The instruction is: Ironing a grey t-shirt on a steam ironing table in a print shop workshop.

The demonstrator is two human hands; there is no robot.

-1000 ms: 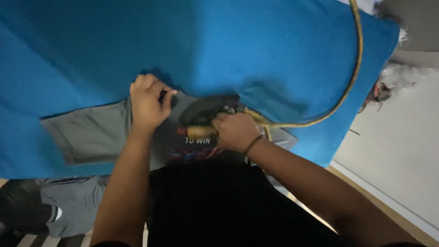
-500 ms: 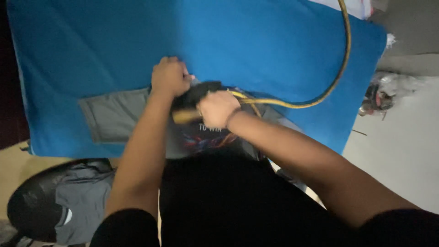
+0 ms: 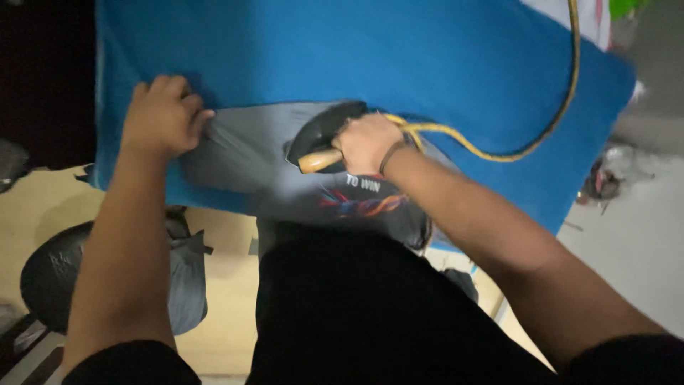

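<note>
— Left hand?
— At about ten o'clock in the view, fingers curled narrow, pinching the edge of the grey shirt and pulling it flat toward nine o'clock.

— And the right hand?
— Just right of centre, fingers closed round the wooden handle of the iron. Dark band on the wrist.

— Where's the iron?
— Sitting on the grey shirt, dark body pointing toward eleven o'clock, handle end showing pale at seven o'clock of the fist. Touching the cloth, not lifted as far as can be told.

— Cord?
— Yellow cord running from the iron toward three o'clock, then curving up to one o'clock and out past the top edge.

— The shirt itself?
— Spread over the blue surface, lower part hanging off the near edge at six o'clock. Coloured print with streaks of red, blue and orange just below the right hand.

— Anything else around?
— Dark bag on the floor at eight o'clock, a grey garment beside it. Pale floor at four o'clock, some blurred clutter at three o'clock, too dim to make out. Black clothing of the wearer filling the bottom centre.
</note>
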